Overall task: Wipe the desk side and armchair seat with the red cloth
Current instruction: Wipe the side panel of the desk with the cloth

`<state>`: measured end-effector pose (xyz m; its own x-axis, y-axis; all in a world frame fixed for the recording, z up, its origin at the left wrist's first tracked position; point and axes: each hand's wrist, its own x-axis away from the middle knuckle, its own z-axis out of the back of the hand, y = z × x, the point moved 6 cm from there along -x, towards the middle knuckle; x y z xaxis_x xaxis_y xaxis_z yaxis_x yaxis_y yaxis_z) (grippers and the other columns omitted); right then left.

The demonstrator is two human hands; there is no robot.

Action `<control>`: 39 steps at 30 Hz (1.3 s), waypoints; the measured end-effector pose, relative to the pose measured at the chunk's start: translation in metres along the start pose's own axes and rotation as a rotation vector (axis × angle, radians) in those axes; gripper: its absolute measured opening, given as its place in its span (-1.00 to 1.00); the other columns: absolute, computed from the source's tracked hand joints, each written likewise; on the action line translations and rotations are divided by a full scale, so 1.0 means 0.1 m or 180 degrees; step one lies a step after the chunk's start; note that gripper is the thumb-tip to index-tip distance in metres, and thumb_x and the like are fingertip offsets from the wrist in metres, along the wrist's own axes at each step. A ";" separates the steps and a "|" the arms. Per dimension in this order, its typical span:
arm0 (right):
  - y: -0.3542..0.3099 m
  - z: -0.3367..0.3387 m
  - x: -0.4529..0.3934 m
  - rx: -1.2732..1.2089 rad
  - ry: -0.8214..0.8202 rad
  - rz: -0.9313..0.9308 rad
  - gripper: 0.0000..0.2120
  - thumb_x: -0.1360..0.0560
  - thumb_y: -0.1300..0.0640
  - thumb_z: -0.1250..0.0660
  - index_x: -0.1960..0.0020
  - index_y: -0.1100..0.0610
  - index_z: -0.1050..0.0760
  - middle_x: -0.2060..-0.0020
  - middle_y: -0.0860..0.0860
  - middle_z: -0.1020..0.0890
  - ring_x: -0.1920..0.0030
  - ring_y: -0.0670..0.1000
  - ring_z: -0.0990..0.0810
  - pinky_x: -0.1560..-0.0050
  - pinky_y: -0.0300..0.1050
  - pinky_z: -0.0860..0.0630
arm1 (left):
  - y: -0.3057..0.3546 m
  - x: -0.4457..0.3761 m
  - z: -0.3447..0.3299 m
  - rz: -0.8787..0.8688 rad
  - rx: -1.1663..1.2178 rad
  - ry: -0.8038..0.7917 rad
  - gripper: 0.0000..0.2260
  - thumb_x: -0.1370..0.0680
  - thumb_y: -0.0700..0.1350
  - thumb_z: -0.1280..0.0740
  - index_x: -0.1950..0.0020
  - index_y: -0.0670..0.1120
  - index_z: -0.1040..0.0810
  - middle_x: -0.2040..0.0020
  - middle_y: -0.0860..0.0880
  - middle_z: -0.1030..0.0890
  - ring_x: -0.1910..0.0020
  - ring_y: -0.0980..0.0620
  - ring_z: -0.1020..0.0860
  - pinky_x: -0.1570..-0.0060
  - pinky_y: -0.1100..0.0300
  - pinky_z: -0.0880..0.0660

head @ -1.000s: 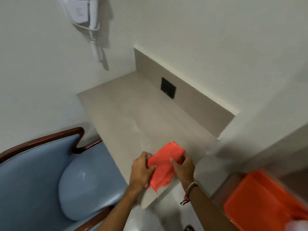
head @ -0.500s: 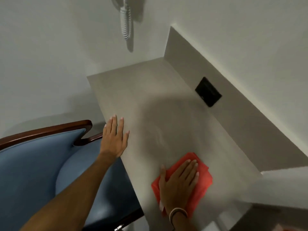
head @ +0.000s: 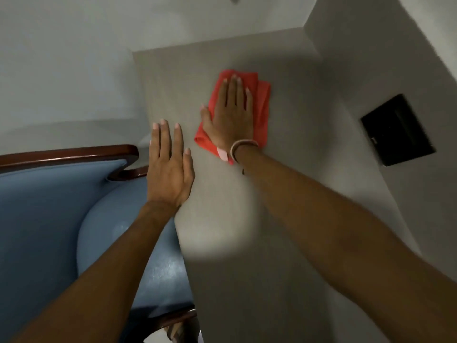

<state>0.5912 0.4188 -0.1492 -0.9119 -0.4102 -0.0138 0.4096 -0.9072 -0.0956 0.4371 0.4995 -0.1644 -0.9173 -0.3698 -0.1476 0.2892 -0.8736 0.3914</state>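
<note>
The red cloth (head: 262,107) lies folded on the beige desk top (head: 291,194), toward its far half. My right hand (head: 231,115) presses flat on the cloth, fingers pointing away from me, bracelets on the wrist. My left hand (head: 169,167) rests flat and empty on the desk's left edge, fingers together. Left of the desk stands the blue armchair (head: 49,219), its padded seat (head: 123,248) partly under my left forearm.
A dark wooden rim (head: 74,154) tops the chair back. A black socket plate (head: 398,129) sits in the desk's raised back panel on the right. White walls close in behind the desk and on the left.
My right hand has pushed the cloth from the near edge to the far part of the desk. My left hand let go of the cloth and settled on the desk's left edge.
</note>
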 end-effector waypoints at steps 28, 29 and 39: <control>1.27 0.18 1.78 0.0064 -0.0009 -0.0616 -0.29 -0.61 -0.22 0.03 -0.65 0.13 -0.04 -0.64 0.20 -0.11 -0.65 0.20 -0.07 -0.62 0.23 -0.07 | 0.01 0.77 -0.04 0.1150 0.0294 -0.0072 -0.47 -0.72 0.13 0.12 -0.67 0.08 0.18 -0.69 -0.17 0.21 -0.68 -0.10 0.24 -0.58 -0.40 0.24; 1.03 0.15 1.53 -0.0053 0.0014 -0.0537 -0.30 -0.61 -0.18 -0.01 -0.65 0.12 -0.04 -0.64 0.20 -0.10 -0.65 0.20 -0.06 -0.63 0.22 -0.05 | 0.02 0.74 -0.03 0.1152 0.0390 -0.0044 -0.47 -0.71 0.12 0.14 -0.66 0.05 0.19 -0.70 -0.14 0.20 -0.68 -0.08 0.22 -0.58 -0.39 0.25; -0.43 -0.01 2.46 -0.0078 -0.0110 0.0189 -0.32 -0.57 -0.17 0.02 -0.65 0.02 -0.07 -0.65 0.11 -0.12 -0.65 0.17 -0.07 -0.62 0.34 0.00 | -1.93 1.60 0.43 0.1577 -0.0181 0.0267 -0.44 -0.69 0.12 0.17 -0.67 -0.05 0.04 -0.70 -0.12 -0.07 -0.68 -0.07 -0.08 -0.61 -0.34 -0.05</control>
<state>0.3498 0.3568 -0.1492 -0.8844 -0.4666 0.0143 0.4617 -0.8789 -0.1201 0.2226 0.6222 -0.2247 -0.6416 -0.7664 -0.0299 0.7009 -0.6017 0.3830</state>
